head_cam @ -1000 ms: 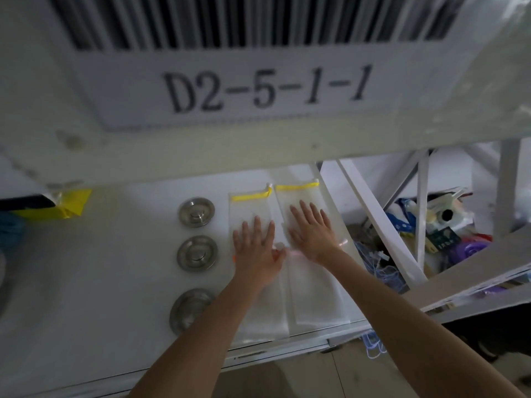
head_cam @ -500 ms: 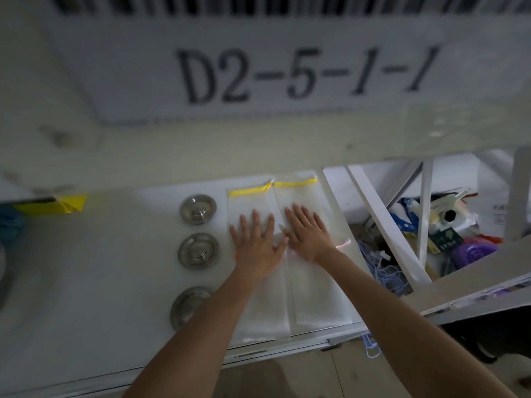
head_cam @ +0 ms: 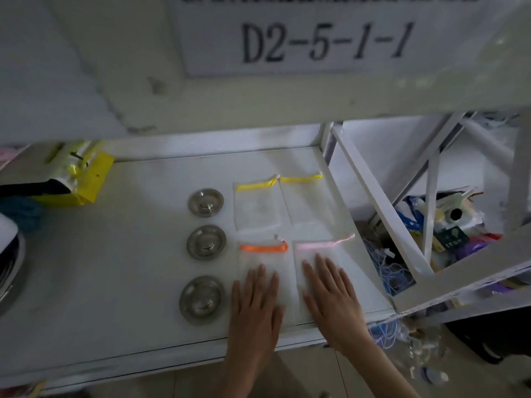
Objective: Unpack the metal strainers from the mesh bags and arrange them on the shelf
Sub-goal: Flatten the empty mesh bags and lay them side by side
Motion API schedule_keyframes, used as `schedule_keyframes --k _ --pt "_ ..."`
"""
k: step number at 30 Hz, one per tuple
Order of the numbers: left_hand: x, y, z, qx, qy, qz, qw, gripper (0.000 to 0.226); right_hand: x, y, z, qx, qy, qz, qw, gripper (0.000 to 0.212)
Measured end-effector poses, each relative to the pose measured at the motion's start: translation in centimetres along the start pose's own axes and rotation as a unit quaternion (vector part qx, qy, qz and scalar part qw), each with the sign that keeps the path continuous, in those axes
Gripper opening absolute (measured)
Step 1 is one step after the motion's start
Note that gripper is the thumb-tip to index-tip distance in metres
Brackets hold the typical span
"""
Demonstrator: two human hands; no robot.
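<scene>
Three round metal strainers lie in a column on the white shelf (head_cam: 129, 254): a far one (head_cam: 205, 202), a middle one (head_cam: 206, 241) and a near one (head_cam: 202, 299). To their right lie flat, empty mesh bags: two with yellow tops (head_cam: 255, 208) (head_cam: 307, 199) at the back, one with an orange top (head_cam: 263, 255) and one with a pink top (head_cam: 319, 251) in front. My left hand (head_cam: 255, 308) rests flat on the orange-topped bag. My right hand (head_cam: 330, 297) lies flat on the pink-topped bag. Both hands have fingers spread.
A yellow box (head_cam: 83, 179) and a dark item stand at the shelf's back left. A white rounded object (head_cam: 8, 254) sits at the left edge. The upper shelf beam with label D2-5-1-1 (head_cam: 324, 41) hangs overhead. Right of the white braces (head_cam: 382, 214), clutter and tangled cords (head_cam: 388, 271) fill the neighbouring bay.
Both hands have slid toward me along the bags to the near pair, uncovering the orange and pink tops. The view has shifted left and down.
</scene>
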State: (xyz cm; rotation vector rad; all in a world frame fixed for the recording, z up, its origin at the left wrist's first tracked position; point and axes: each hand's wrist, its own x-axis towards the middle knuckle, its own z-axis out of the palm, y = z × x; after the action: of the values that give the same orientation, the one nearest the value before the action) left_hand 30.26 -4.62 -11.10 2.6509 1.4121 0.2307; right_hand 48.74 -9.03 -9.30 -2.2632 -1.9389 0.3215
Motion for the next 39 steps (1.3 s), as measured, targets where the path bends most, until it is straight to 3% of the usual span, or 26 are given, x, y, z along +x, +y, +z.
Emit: schedule_keyframes --k 6,21,25,31,34,39 --pt "1.6 1.7 0.0 -0.026 -0.011 -0.066 0.997 0.058 1.7 1.3 -0.6 -0.033 -0.014 -0.016 0.999 0.061" --pt "1.9 1.2 0.8 -0.015 0.026 -0.053 0.998 0.059 2.6 2.4 -0.6 -0.034 -0.023 -0.041 0.998 0.063" --pt "1.9 1.0 0.8 -0.011 0.029 -0.044 0.999 0.059 2.5 1.5 -1.1 -0.023 0.01 -0.035 0.999 0.065" --pt "1.8 0.9 1.2 -0.006 0.041 -0.043 0.998 0.057 7.8 -3.0 -2.7 0.119 0.011 -0.045 0.992 0.064" --pt "1.8 1.0 1.3 -0.001 0.04 -0.046 0.998 0.058 10.2 -4.4 -2.4 0.099 -0.006 -0.047 0.994 0.071" --pt "1.8 1.1 1.2 -0.003 0.046 -0.048 0.998 0.057 9.6 -3.7 -2.0 0.046 0.045 -0.005 0.998 0.073"
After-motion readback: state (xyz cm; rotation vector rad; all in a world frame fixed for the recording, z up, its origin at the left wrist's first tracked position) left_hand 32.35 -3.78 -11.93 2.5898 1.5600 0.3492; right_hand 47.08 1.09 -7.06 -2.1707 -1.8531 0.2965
